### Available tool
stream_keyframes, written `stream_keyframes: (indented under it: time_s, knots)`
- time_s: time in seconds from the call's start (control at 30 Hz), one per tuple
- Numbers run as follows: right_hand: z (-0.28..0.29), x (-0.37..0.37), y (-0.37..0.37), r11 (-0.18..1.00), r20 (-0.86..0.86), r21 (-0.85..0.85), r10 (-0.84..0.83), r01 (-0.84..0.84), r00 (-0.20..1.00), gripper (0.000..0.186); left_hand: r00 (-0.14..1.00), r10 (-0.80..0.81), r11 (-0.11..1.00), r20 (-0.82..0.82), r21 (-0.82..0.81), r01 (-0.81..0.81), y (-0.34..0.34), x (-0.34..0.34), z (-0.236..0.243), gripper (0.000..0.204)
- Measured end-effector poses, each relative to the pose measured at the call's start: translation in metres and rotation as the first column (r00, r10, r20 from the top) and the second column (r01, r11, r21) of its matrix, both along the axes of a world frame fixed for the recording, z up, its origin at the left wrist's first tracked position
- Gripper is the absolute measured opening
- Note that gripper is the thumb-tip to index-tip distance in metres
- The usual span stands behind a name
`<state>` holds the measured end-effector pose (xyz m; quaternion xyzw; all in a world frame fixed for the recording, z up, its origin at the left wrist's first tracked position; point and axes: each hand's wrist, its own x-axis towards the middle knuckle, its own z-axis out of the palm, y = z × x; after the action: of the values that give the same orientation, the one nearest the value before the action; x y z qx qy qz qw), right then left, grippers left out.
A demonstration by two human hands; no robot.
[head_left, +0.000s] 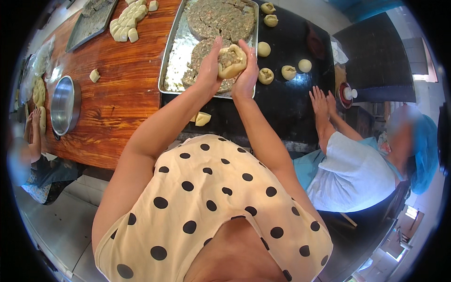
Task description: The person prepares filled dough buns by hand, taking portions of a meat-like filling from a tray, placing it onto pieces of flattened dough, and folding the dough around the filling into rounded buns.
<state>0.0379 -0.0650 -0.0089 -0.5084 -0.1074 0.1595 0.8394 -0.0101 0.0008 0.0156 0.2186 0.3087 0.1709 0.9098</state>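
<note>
Both hands are cupped around one round of dough (232,71), its edges pulled up around a meat-like filling whose top is still exposed. My left hand (210,66) supports its left side, and my right hand (247,77) curves against its right side with the fingers pointing up. Beneath them lies a metal tray (163,77) with two large mounds of the same speckled filling (221,18), the nearer one partly hidden by my hands. Pieces of cut dough (203,119) rest on the black surface just in front of me.
On the black worktop (286,110) to the right sit several filled dough balls (289,72). A co-worker's hands (321,107) rest near its right edge. The wooden table (120,101) at left holds a steel bowl (66,105), cut dough pieces (127,22) and another tray (91,26). Another person stands far left.
</note>
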Motion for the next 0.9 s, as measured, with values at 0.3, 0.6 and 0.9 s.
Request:
stream_keyframes:
  time_s: [0.3, 0.6, 0.9]
  knots:
    - [-0.003, -0.004, 0.0, 0.971, 0.211, -0.116, -0.18, 0.207, 0.961, 0.033, 0.992, -0.079, 0.779, -0.096, 0.615, 0.122, -0.011, 0.011, -0.022, 0.026]
    - [0.001, -0.002, 0.011, 0.955, 0.266, -0.103, -0.242, 0.277, 0.933, 0.025, 1.0, -0.031, 0.928, -0.005, 0.372, 0.03, -0.019, 0.01, -0.005, 0.033]
    - [0.02, 0.01, -0.018, 0.991, -0.133, 0.098, 0.105, -0.092, 0.986, 0.056, 0.918, -0.344, 0.796, -0.196, 0.458, 0.396, 0.007, 0.008, -0.006, 0.053]
